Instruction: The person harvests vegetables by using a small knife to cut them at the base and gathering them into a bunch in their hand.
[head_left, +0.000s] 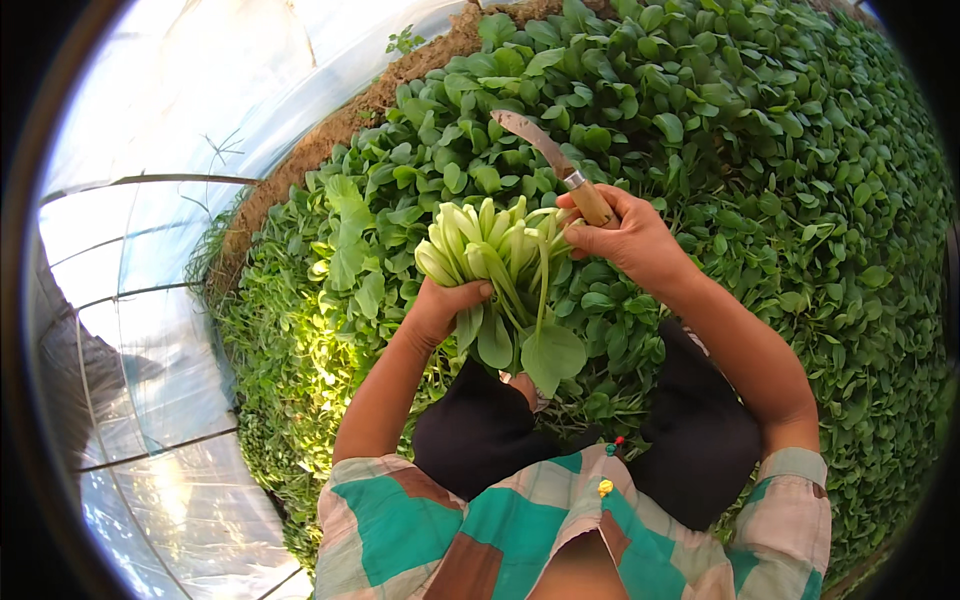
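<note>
My left hand (444, 306) grips a bunch of leafy greens (491, 244), like young bok choy. Their pale stem ends point up and away, and the green leaves hang down towards my lap. At the bunch's right side, my right hand (626, 236) holds a curved knife (534, 144) by its wooden handle (592, 204). The blade is brownish and stained, and slants up to the left, clear of the bunch. My right thumb and fingertips are at the outermost stems; whether they pinch one is hard to tell.
Dense leafy plants (787, 187) grow all around me, also between my knees. A bare soil ridge (330, 142) borders the bed on the left. Beyond it rises a translucent plastic sheet wall (172, 360) with thin ribs. Sunlight falls on the plants (322, 360) at left.
</note>
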